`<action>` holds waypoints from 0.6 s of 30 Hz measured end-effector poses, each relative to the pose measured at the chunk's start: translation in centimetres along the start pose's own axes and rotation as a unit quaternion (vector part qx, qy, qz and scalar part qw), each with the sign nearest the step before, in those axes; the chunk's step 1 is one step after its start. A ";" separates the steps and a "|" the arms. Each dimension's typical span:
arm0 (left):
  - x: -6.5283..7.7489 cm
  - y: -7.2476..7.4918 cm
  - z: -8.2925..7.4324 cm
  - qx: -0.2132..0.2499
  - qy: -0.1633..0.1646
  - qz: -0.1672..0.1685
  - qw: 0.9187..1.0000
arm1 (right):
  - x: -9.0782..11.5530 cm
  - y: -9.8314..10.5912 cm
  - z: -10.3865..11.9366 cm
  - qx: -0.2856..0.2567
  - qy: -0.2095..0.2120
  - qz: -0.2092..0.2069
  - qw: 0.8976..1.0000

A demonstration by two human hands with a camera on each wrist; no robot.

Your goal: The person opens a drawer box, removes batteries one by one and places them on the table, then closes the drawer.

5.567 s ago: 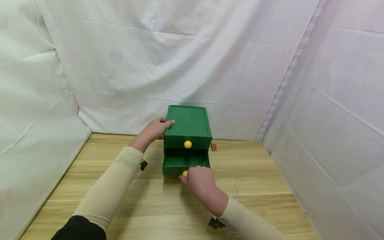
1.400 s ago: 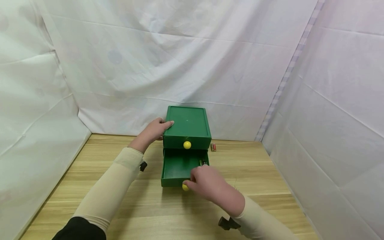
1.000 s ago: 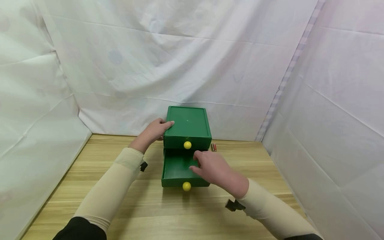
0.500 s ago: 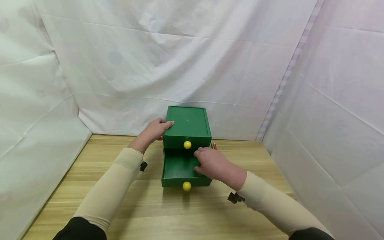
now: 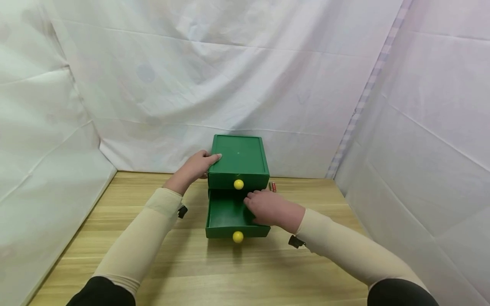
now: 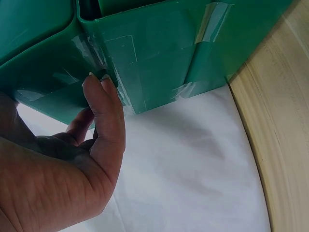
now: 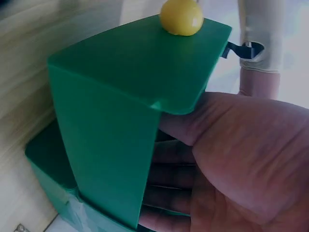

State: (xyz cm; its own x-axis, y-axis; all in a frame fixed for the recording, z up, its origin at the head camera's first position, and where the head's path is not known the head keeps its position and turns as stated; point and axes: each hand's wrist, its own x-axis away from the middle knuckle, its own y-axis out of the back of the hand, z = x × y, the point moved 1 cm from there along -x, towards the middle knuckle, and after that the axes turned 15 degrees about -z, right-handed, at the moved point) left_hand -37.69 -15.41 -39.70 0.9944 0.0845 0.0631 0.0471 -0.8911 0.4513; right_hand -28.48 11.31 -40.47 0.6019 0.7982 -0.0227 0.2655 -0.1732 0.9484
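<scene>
A green two-drawer cabinet point(image 5: 245, 155) stands near the back of the wooden table. My left hand point(image 5: 197, 165) holds its left side, thumb on top; in the left wrist view the fingers point(image 6: 108, 121) bend against the side wall. The lower drawer point(image 5: 223, 214), with a yellow knob point(image 5: 237, 237), is pulled out. Into its right part reaches my right hand point(image 5: 273, 209). The right wrist view shows the palm point(image 7: 251, 154) above the drawer's rim, with fingertips hidden behind the drawer's side wall point(image 7: 104, 145). I cannot tell whether they hold anything.
The upper drawer, with its own yellow knob point(image 5: 239, 184), is closed above the reaching hand. Batteries point(image 5: 273, 187) with red on them lie on the table just right of the cabinet. White cloth point(image 5: 245, 85) hangs behind and along both sides.
The lower drawer has come further out. My right hand has let go of its knob and moved up into the drawer, its thumb now closer to the fingers. My left hand has stayed put.
</scene>
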 end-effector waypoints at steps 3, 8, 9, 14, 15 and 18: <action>0.0 0.0 0.0 0.003 0.003 0.001 1.000 | -0.1 -0.1 0.0 0.015 0.000 0.002 1.000; -0.1 0.0 0.0 0.006 0.001 0.002 1.000 | -0.3 -0.4 0.0 0.032 0.003 0.007 0.999; -0.1 0.0 0.1 0.007 0.000 0.002 1.000 | -0.3 -0.5 0.0 0.035 0.004 0.009 0.999; -0.2 0.0 0.1 0.004 -0.003 0.002 1.000 | -0.4 -0.7 0.0 0.038 0.004 0.017 0.999; -0.2 0.0 0.1 0.004 -0.002 0.001 1.000 | -0.4 -0.7 0.0 0.038 0.004 0.018 0.999; -0.2 0.0 0.2 0.002 -0.002 0.001 1.000 | -0.5 -0.9 0.0 0.040 0.005 0.016 0.999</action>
State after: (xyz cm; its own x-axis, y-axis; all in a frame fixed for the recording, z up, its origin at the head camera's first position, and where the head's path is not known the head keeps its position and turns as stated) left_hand -37.90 -15.49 -39.86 0.9949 0.0807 0.0610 0.0450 -0.8927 0.4483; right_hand -29.00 11.04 -41.29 0.6039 0.7970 0.0109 0.3061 -0.2446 0.9201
